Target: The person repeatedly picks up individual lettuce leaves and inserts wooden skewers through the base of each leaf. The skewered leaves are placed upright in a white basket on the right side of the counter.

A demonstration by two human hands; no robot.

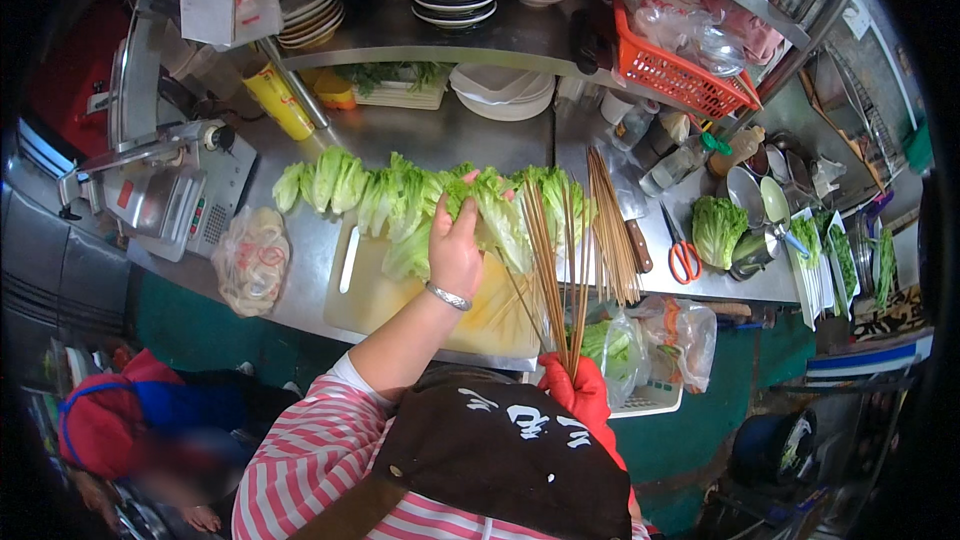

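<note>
My bare left hand (456, 251), a silver bracelet at its wrist, grips a lettuce piece (504, 229) over the cutting board. Leaves partly hide its fingers. My right hand (576, 388) wears a red rubber glove and holds a spread bundle of bamboo skewers (553, 292) upright near my apron. One skewer slants from that hand towards the base of the gripped lettuce; whether it pierces it I cannot tell. Several lettuce pieces (341, 180) lie in a row along the back of the yellowed plastic cutting board (360, 307) and beyond its left end.
Right of the board lie more skewers (611, 240), a wooden-handled knife (639, 246), orange-handled scissors (682, 259) and a lettuce head (718, 231). A bagged food item (253, 261) and a sealing machine (161, 199) stand left. A shelf (420, 52) overhangs the back. A person (150, 412) is at lower left.
</note>
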